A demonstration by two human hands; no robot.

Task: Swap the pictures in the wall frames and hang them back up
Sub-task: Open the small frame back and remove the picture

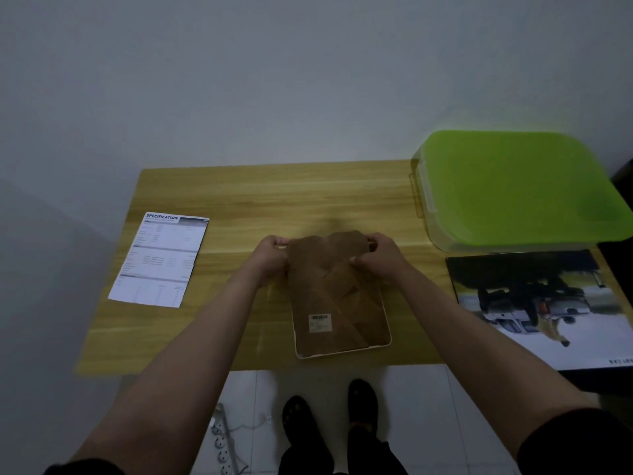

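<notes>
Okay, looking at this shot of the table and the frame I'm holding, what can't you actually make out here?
Head view only:
- Picture frame lies back up; whatever is in its front is hidden.
- Its far edge is blurred and covered by the left hand and right hand.
- Barcode label and specification sheet body text: too small.
- Car picture: cut off at the right edge.
- Green-lidded box: contents hidden by the lid.

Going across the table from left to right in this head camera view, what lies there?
Specification sheet → left hand → brown-backed picture frame, face down, gripped at its far end by both hands → right hand → car picture, with the green-lidded box behind it.
</notes>
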